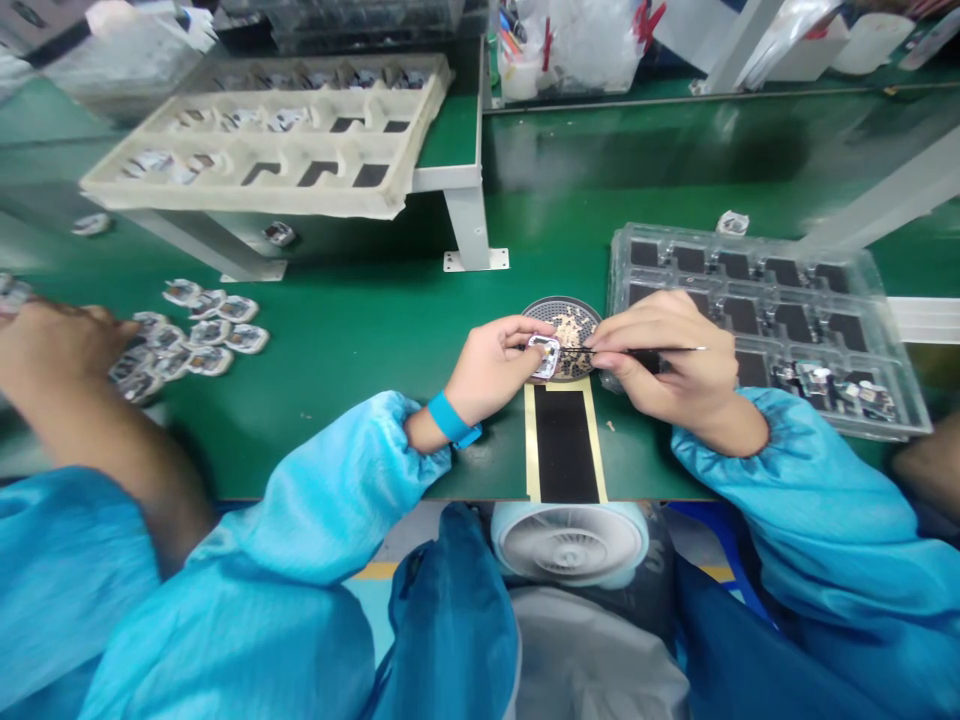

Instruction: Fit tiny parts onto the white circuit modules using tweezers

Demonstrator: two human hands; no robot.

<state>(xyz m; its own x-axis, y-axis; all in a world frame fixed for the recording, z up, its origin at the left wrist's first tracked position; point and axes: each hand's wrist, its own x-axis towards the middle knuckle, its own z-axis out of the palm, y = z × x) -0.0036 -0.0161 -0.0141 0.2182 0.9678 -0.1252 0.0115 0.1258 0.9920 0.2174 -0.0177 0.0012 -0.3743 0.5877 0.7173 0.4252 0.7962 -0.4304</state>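
Between thumb and fingers, my left hand (493,368) pinches a small white-rimmed electronic part (544,357), roughly square with rounded corners. My right hand (667,355) grips dark, thin tweezers (637,350), their tips pointing left and reaching the part's right side; whether they touch it I cannot tell. Under both hands sits a round dark perforated dish (540,308) with many tiny tan pieces (571,325) in it. A black pad with yellow tape edges (566,440) lies just in front of the dish.
A clear compartment tray (911,390) with circuit pieces stands right. A cream tray (247,200) rests on a raised shelf (450,180). Several similar white parts (210,330) lie left, near a co-worker's hand (64,345). A small fan (570,540) is below the table edge.
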